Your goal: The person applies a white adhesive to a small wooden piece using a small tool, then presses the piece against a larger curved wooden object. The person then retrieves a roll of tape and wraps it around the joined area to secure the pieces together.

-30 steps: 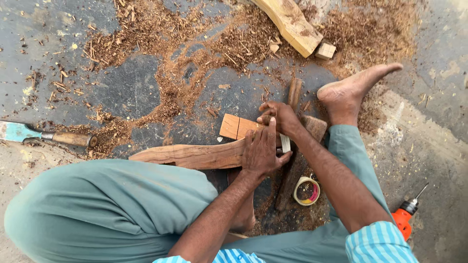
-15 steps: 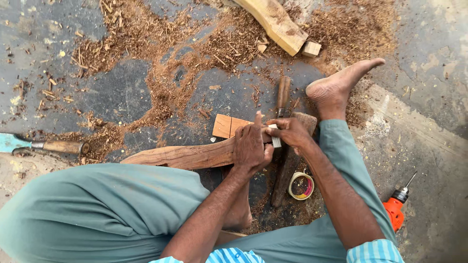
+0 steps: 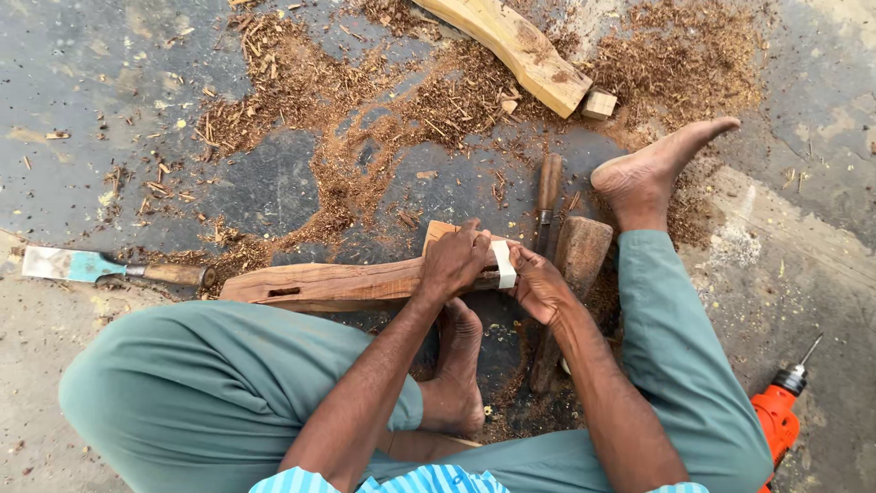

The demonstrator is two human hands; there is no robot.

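Wood lies across the middle of the floor: a long carved wooden piece stretches from the left to the centre, and the left hand is clamped over its right end, pressing it down. Just right of that grip, the right hand is closed around a small pale block, which stands upright against the end of the carved piece, between the two hands. The piece is reddish-brown, rough-hewn and slightly curved, with a narrow slot cut near its left end. Behind the right hand lie a thick wooden mallet and a slim wooden-handled tool, side by side. Far left, a chisel with a broad flat blade rests near the carved piece's left tip. Reddish sawdust and shavings cover the grey floor; a pale curved timber lies at the far edge, an orange drill near right.
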